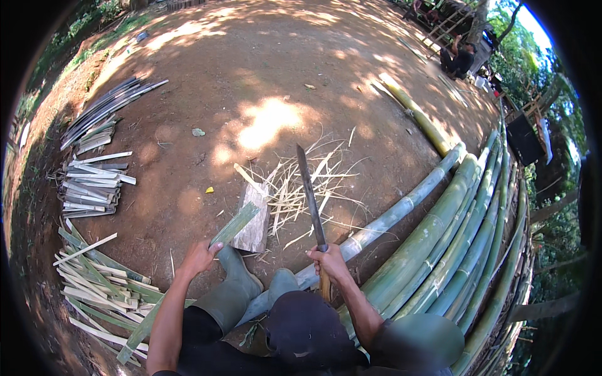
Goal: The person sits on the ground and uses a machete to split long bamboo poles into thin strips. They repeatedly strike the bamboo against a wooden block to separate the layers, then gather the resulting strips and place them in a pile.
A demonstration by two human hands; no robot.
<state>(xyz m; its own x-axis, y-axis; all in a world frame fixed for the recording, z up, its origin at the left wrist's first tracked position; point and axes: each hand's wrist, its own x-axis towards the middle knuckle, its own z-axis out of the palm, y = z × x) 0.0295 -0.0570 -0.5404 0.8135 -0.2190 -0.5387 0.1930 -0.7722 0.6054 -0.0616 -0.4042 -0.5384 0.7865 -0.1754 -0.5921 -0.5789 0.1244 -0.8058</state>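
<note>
Between left-hand fingers (210,249): green bamboo strip (235,224) (machete (310,194) right).

machete (310,191): dull grey metal blade, wooden handle
bamboo strip (233,225): green, smooth skin
chopping block (254,219): rough weathered wood
boots (235,285): matt green rubber

I see bare brown dirt ground (251,81), dappled with sun. On it a wood block (254,219) sits near the middle, with pale shavings (301,188) strewn just beside it. Long green bamboo poles (451,238) lie side by side along the right. At the left, split strips (94,188) lie in stacks, darker slats (106,106) beyond them, more strips (94,282) nearer me.
</note>
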